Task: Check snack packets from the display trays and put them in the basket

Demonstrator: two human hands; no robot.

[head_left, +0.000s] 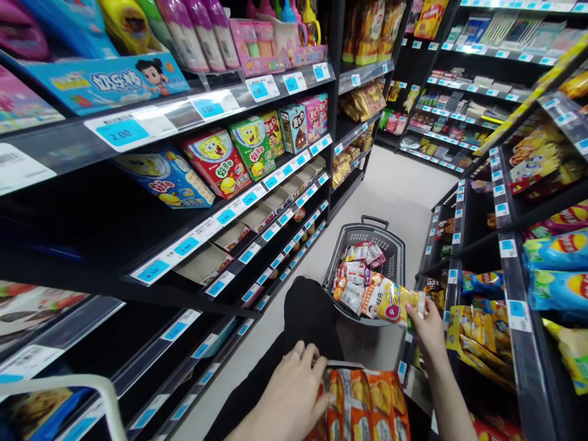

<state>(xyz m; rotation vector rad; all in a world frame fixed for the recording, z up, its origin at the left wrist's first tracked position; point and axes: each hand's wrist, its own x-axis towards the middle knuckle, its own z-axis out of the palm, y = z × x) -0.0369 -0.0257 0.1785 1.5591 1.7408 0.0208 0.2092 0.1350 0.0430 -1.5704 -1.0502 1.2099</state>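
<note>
My right hand [427, 321] pinches one end of a yellow and white snack bag [388, 300]. The bag is held over the near right side of a dark grey shopping basket [399, 254] on the floor. Several red and white snack packets [353, 275] lie inside the basket. Low in front of me, my left hand [296, 389] has its fingers curled over the left edge of a box of orange snack packets [362, 401], its thumb against the packets. The box's near end is cut off by the frame.
Shelves with boxed snacks [218, 160] and price tags run along the left, and shelves with bagged snacks [487, 331] along the right. My knee [305, 306] is close to the basket. A pale floor [381, 177] leads to stationery shelves [500, 37] at the back.
</note>
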